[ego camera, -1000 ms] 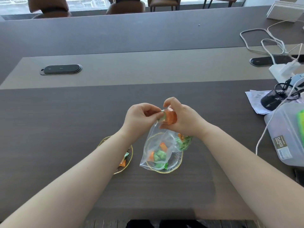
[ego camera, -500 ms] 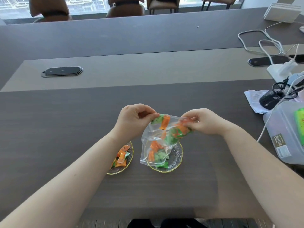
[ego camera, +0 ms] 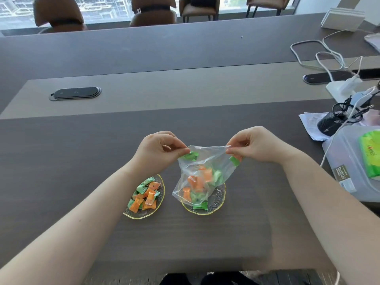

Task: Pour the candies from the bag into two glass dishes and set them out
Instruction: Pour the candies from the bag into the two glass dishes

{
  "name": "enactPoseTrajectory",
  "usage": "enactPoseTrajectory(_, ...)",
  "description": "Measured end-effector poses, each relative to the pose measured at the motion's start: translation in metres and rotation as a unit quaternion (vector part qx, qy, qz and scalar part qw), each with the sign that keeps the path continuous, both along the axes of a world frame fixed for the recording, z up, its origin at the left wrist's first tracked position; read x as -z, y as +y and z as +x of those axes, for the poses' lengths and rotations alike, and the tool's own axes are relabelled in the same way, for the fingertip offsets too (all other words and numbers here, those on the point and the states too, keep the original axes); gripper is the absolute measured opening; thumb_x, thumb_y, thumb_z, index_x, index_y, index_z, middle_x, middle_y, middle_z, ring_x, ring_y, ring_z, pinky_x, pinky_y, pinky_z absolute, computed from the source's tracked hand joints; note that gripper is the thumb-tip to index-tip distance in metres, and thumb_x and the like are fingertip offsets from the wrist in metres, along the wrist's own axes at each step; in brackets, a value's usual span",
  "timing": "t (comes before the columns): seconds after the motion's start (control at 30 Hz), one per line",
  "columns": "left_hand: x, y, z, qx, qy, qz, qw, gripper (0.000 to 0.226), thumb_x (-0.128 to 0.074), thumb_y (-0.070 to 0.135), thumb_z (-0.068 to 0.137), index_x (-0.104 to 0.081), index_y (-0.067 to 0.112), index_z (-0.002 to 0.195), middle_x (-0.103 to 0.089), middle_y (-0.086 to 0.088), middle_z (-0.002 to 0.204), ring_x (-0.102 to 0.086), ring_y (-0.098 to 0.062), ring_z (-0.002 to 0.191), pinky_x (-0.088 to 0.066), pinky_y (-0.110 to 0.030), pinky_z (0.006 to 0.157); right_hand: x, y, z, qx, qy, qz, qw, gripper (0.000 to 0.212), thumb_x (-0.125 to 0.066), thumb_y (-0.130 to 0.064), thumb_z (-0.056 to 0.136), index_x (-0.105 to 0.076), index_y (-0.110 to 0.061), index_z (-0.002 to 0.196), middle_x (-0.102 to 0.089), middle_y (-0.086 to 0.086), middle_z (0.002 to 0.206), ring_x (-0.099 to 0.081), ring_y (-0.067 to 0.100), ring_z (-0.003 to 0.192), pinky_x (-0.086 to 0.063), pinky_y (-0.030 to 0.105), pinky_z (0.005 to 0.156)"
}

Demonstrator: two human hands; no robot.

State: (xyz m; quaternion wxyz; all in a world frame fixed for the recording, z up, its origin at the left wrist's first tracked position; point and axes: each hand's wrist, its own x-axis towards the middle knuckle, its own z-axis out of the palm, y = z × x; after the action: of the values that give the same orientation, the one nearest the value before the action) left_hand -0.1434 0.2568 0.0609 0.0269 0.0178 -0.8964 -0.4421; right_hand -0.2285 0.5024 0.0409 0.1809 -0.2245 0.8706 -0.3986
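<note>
- The clear bag point(ego camera: 200, 173) hangs between the 2 hands, above the bench point(ego camera: 61, 161).
- The left hand point(ego camera: 160, 150) pinches the bag's top left corner between thumb and fingers; the right hand point(ego camera: 254, 146) pinches the top right corner, so the top edge is stretched taut.
- Orange and green candies point(ego camera: 198, 183) sit bunched in the bag's lower part, which droops over the right glass dish point(ego camera: 218, 203).
- 1 green candy point(ego camera: 199, 206) lies in that dish; the bag may touch it, though the plastic blurs this.
- The left glass dish point(ego camera: 159, 203), just beside, holds a pile of wrapped candies under the left forearm's edge.
- A plastic container point(ego camera: 347, 167), a mesh cup point(ego camera: 334, 121) and white cables point(ego camera: 320, 58) lie well apart to the right.
</note>
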Motion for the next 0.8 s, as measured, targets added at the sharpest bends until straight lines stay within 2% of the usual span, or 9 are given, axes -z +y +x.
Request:
enactPoseTrajectory(0.17,-0.001,0.001,0.004,0.022,0.023,-0.033,0.999,0.006,-0.075,0.019,0.072,-0.075,0.014,0.070,-0.066,0.012,0.071,-0.060,-0.005,0.073,-0.043,-0.006,0.062,-0.011,-0.008,0.007,-0.015,0.014,0.000,1.000,0.008,-0.073,-0.019,0.079,-0.074,-0.012,0.079,-0.074,0.004,0.069,-0.071,0.012,0.065,-0.058,0.027,0.072)
enactPoseTrajectory(0.37,-0.004,-0.004,0.007,0.038,0.065,-0.069,0.995,0.011,-0.076,0.026,0.070,-0.076,0.016,0.072,-0.068,0.008,0.066,-0.061,-0.011,0.073,-0.047,-0.015,0.061,-0.018,-0.011,0.012,-0.031,0.081,0.025,0.996,0.012,-0.075,-0.026,0.076,-0.074,-0.014,0.075,-0.073,0.003,0.072,-0.066,0.019,0.069,-0.054,0.029,0.067)
enactPoseTrajectory(0.47,-0.008,-0.009,0.007,0.041,0.083,-0.088,0.992,0.020,-0.079,0.031,0.065,-0.074,0.012,0.065,-0.068,0.003,0.063,-0.059,-0.013,0.068,-0.045,-0.017,0.057,-0.021,-0.009,0.013,-0.031,0.105,0.024,0.994,0.018,-0.079,-0.028,0.071,-0.073,-0.012,0.073,-0.070,0.005,0.069,-0.059,0.017,0.064,-0.047,0.022,0.061)
enactPoseTrajectory(0.63,-0.013,-0.013,0.008,0.060,0.092,-0.101,0.989,0.013,-0.076,0.029,0.069,-0.075,0.015,0.069,-0.064,0.010,0.065,-0.057,-0.008,0.070,-0.041,-0.010,0.058,-0.024,-0.009,0.017,-0.035,0.117,0.030,0.992,0.029,-0.083,-0.030,0.066,-0.072,-0.014,0.086,-0.065,0.000,0.072,-0.055,0.009,0.069,-0.046,0.012,0.065)
enactPoseTrajectory(0.73,-0.017,-0.011,0.010,0.081,0.109,-0.097,0.986,0.014,-0.070,0.029,0.073,-0.076,0.016,0.074,-0.062,0.010,0.067,-0.057,-0.010,0.071,-0.042,-0.012,0.059,-0.026,-0.010,0.018,-0.041,0.129,0.030,0.990,0.021,-0.079,-0.021,0.072,-0.073,-0.014,0.090,-0.062,-0.007,0.073,-0.055,0.002,0.067,-0.044,0.007,0.066)
enactPoseTrajectory(0.8,-0.019,-0.010,0.011,0.082,0.116,-0.090,0.986,0.015,-0.068,0.029,0.073,-0.075,0.016,0.074,-0.063,0.006,0.068,-0.057,-0.014,0.070,-0.043,-0.015,0.059,-0.029,-0.012,0.020,-0.042,0.151,0.027,0.987,0.010,-0.075,-0.015,0.077,-0.073,-0.012,0.086,-0.062,-0.008,0.073,-0.056,0.005,0.066,-0.044,0.008,0.065)
